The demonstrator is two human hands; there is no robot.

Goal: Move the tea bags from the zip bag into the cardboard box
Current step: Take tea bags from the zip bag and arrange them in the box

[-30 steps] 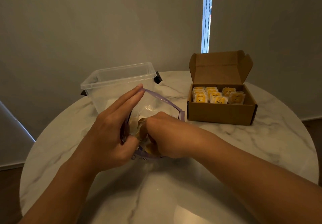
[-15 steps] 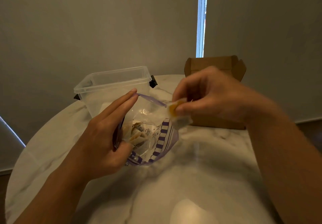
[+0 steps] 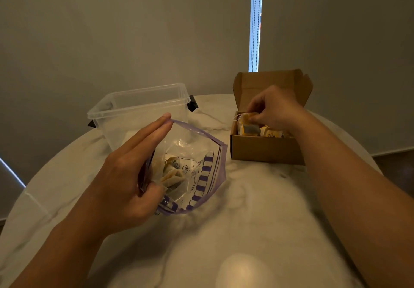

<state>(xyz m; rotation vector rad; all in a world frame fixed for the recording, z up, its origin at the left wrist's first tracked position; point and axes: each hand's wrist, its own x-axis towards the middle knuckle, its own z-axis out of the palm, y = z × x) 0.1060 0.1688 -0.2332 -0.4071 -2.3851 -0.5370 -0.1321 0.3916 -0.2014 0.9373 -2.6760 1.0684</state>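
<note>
Placing step: R hand [image 3: 272, 108] pinches yellow-tagged tea bag [image 3: 246, 123] over brown cardboard box [image 3: 264, 148] at marble table [image 3: 257, 198] far-R edge, L hand [image 3: 125, 182] pinches clear purple-rimmed zip bag [image 3: 201, 175] open; next prob. release, re-reach.

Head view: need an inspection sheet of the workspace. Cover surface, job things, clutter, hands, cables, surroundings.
Surface: round marble table, glare patch at near edge.
Job's things: zip bag open, loose tea bags inside; cardboard box lid up, packed tea bags inside.
Clutter: clear plastic container behind the zip bag, no lid on, contents unclear.
Hands: left hand holds the zip bag's mouth open; right hand pinches a held tea bag over the box's left end.
Cables: nothing seen.
Surroundings: grey blinds, bright gap between them.
</note>
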